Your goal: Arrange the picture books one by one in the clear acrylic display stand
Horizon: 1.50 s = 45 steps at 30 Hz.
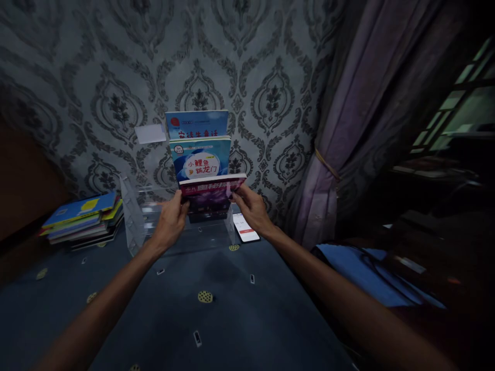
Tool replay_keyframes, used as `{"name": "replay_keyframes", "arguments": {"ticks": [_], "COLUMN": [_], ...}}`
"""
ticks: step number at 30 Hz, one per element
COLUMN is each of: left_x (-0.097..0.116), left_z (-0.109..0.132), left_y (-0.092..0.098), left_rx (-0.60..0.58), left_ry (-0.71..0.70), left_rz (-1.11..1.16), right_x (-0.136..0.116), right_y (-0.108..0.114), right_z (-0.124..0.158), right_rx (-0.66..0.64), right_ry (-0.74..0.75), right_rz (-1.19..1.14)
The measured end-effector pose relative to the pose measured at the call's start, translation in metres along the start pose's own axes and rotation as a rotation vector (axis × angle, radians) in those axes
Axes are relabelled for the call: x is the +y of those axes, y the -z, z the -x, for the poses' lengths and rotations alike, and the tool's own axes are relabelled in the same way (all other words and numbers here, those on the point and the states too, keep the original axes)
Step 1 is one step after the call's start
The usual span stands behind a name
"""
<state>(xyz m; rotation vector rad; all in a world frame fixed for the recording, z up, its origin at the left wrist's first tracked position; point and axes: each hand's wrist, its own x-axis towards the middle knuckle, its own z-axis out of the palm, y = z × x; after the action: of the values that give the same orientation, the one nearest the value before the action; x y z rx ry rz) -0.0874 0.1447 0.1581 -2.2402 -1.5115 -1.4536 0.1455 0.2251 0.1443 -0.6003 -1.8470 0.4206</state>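
A dark purple book (209,195) is held upright between my two hands, in front of a clear tiered rack (133,216). My left hand (172,216) grips its left edge, and my right hand (251,206) grips its right edge. Behind it a light blue book with a round white title patch (203,157) stands in the rack. Farther back and higher stands another blue book (199,122). The purple book hides the lower part of the books behind it.
A stack of books (83,219) lies to the left on the dark cloth-covered table (232,319). A lit phone (245,228) is right of the rack. Patterned wall behind, tied curtain (320,170) at right, blue item (371,273) beyond the table's right edge.
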Motion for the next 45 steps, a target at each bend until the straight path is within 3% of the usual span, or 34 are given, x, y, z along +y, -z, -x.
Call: {"name": "replay_keyframes", "arguments": {"ticks": [9,15,29,40,45], "left_x": [-0.018,-0.022,-0.006,-0.004,-0.005], "left_z": [0.000,0.006,-0.006,-0.030,-0.028], "left_y": [-0.015,-0.020,-0.027,-0.020,-0.022], "left_rx": [0.021,-0.132,-0.243,-0.318,-0.293], "left_ry": [0.148,0.267,0.401,0.443,0.449], "left_rz": [-0.252,-0.437,-0.469,-0.523,-0.519], "right_x": [0.021,0.038,0.030,0.051,0.048], "right_y": [-0.008,-0.015,-0.031,-0.026,-0.023], "right_z": [0.008,0.010,0.009,-0.016,-0.017], "right_rx": [0.023,0.041,0.064,0.030,-0.008], "right_ry": [-0.133,-0.113,-0.048,-0.148,-0.178], "right_rz": [0.150,0.216,0.287,0.274,0.266]}}
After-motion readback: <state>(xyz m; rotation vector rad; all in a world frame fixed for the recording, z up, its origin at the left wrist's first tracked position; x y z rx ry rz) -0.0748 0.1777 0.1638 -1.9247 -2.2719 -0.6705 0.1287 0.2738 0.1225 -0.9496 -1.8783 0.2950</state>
